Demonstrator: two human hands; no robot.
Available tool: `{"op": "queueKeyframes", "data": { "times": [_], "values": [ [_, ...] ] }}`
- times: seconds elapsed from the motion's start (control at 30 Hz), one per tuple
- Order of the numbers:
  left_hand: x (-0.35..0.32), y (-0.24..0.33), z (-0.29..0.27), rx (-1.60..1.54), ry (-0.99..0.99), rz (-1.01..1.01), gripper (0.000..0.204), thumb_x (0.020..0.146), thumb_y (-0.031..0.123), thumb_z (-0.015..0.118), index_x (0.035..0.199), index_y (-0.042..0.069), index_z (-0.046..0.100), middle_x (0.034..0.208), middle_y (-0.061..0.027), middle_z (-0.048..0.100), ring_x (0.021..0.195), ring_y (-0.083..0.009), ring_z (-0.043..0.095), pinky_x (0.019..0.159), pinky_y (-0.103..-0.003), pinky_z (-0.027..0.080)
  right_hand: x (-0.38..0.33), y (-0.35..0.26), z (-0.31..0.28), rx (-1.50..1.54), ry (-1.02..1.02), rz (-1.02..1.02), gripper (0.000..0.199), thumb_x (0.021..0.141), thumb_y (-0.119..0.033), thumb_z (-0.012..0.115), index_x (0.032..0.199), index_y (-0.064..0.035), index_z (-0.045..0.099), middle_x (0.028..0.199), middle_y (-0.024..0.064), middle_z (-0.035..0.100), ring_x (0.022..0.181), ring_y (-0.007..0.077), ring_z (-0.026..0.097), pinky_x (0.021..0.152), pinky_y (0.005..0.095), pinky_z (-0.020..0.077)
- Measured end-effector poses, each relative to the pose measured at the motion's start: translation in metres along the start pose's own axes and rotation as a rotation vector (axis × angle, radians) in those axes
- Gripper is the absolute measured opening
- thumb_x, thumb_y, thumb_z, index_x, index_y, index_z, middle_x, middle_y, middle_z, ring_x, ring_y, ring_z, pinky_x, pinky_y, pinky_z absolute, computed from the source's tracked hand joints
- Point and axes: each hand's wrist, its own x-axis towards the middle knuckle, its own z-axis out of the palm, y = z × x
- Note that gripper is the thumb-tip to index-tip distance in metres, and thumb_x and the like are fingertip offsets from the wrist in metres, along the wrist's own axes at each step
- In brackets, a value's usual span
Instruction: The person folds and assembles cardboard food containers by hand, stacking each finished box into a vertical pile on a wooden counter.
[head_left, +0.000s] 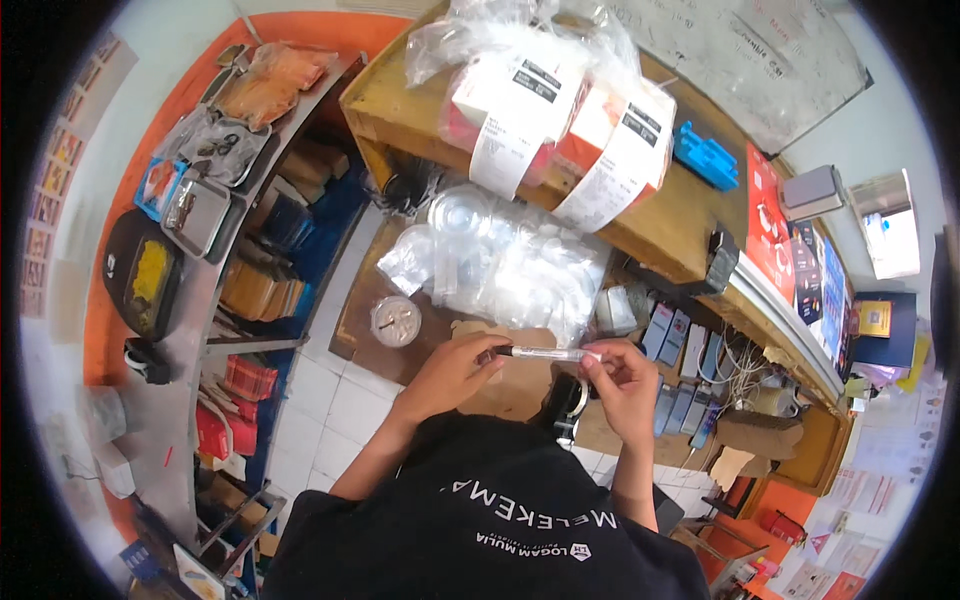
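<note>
We held a slim pen-like tube (545, 353) level between both hands, just above the brown counter (520, 395). Left hand (455, 372) had its fingers pinched shut on the dark end; right hand (620, 375) had fingertips closed on the pale end. Tube looked clear w/ a black cap, though blur made that uncertain. Behind it lay a heap of clear plastic bags (520, 265), a round lidded cup (396, 321) to the left, and a tape dispenser (568, 400) just below.
</note>
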Motion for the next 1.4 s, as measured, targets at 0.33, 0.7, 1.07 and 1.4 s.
{"op": "queueKeyframes", "data": {
  "times": [0.33, 0.7, 1.07, 1.4],
  "values": [
    [-0.001, -0.019, -0.015, -0.083, -0.076, -0.172, 0.040, 0.101, 0.014, 0.071, 0.138, 0.001, 0.063, 0.097, -0.0109, 0.071, 0.089, -0.0203, 0.068, 0.084, -0.034, 0.056, 0.076, -0.107, -0.073, -0.135, 0.611, -0.481, 0.013, 0.102, -0.005, 0.070, 0.112, 0.0033, 0.069, 0.101, 0.0093, 0.075, 0.087, 0.0157, 0.072, 0.077, 0.0285, 0.0578],
    [-0.038, -0.073, 0.021, 0.149, -0.187, -0.367, 0.046, 0.096, 0.023, 0.072, 0.137, 0.006, 0.064, 0.111, -0.0169, 0.073, 0.102, -0.0349, 0.071, 0.090, -0.046, 0.056, 0.388, -0.073, -0.170, -0.552, 0.500, -0.512, 0.026, 0.095, -0.023, 0.074, 0.101, 0.0017, 0.077, 0.090, 0.0162, 0.080, 0.082, 0.0209, 0.078, 0.078, 0.0350, 0.0590],
    [-0.082, -0.157, 0.059, 0.327, -0.060, -0.616, 0.064, 0.094, 0.030, 0.075, 0.141, -0.002, 0.047, 0.131, -0.0325, 0.058, 0.117, -0.0506, 0.063, 0.097, -0.056, 0.054, 0.250, -0.132, -0.081, -0.385, 0.508, -0.701, 0.031, 0.102, -0.022, 0.073, 0.121, 0.0015, 0.076, 0.106, 0.0112, 0.080, 0.098, 0.0176, 0.074, 0.091, 0.0303, 0.0553],
    [-0.086, -0.222, 0.111, 0.170, 0.050, -0.638, 0.081, 0.079, 0.017, 0.091, 0.143, 0.000, 0.043, 0.110, -0.0173, 0.072, 0.090, -0.0255, 0.075, 0.082, -0.039, 0.060, -0.061, 0.102, -0.039, -0.411, 0.012, 0.191, 0.022, 0.093, -0.009, 0.077, 0.111, 0.0026, 0.075, 0.096, 0.0172, 0.075, 0.080, 0.0220, 0.073, 0.075, 0.0340, 0.0580]
  ]
}}
